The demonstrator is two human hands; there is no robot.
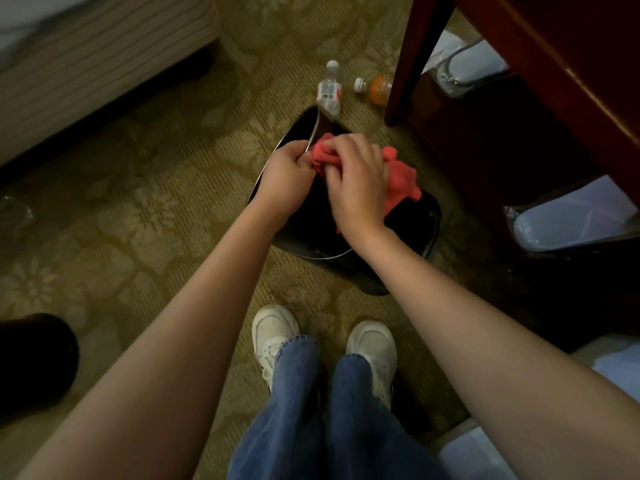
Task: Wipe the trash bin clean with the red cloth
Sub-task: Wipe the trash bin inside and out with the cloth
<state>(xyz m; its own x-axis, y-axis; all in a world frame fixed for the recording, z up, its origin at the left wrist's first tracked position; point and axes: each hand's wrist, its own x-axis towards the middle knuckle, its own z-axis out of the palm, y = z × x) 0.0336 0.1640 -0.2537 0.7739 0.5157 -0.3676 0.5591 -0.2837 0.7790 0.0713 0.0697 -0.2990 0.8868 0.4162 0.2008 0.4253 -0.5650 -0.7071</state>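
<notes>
A black trash bin point(412, 233) with a silver rim stands tilted on the carpet in front of my feet. My left hand point(285, 174) grips the bin's rim on the left side. My right hand point(356, 181) holds the bunched red cloth point(400, 180) against the rim at the bin's top, right beside the left hand. Part of the cloth hangs out to the right of my fingers. The bin's inside is dark and mostly hidden by my hands.
Two plastic bottles lie on the carpet behind the bin, a clear one point(329, 90) and an orange one point(375, 88). A dark wooden desk point(554, 81) rises at the right, a striped bed base point(86, 64) at the upper left. My white shoes point(273, 334) stand below.
</notes>
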